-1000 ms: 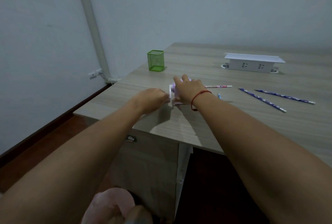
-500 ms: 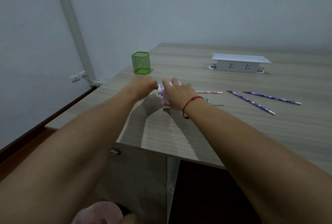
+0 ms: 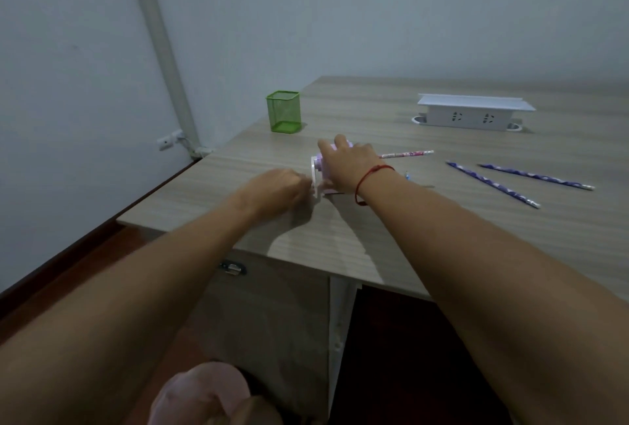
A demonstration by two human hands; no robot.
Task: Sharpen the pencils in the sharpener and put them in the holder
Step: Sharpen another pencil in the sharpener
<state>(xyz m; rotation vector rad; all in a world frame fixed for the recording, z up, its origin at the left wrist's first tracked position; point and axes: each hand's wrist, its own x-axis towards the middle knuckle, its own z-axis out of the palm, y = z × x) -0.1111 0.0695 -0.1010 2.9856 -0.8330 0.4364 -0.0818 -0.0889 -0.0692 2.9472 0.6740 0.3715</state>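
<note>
My right hand clamped the sharpener, my left hand pinched its crank — the pink pencil stuck out rightward.

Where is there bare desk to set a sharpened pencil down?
Bare: between green holder and socket box, and the near edge right of the right hand. Crowded: around the sharpener, pink pencil and two purple pencils.

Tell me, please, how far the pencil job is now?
Done: nothing, the green holder looks empty. In hand: right hand steadies the sharpener with the pink pencil inserted; left hand is at its crank. Left: two purple pencils lie on the table.
</note>
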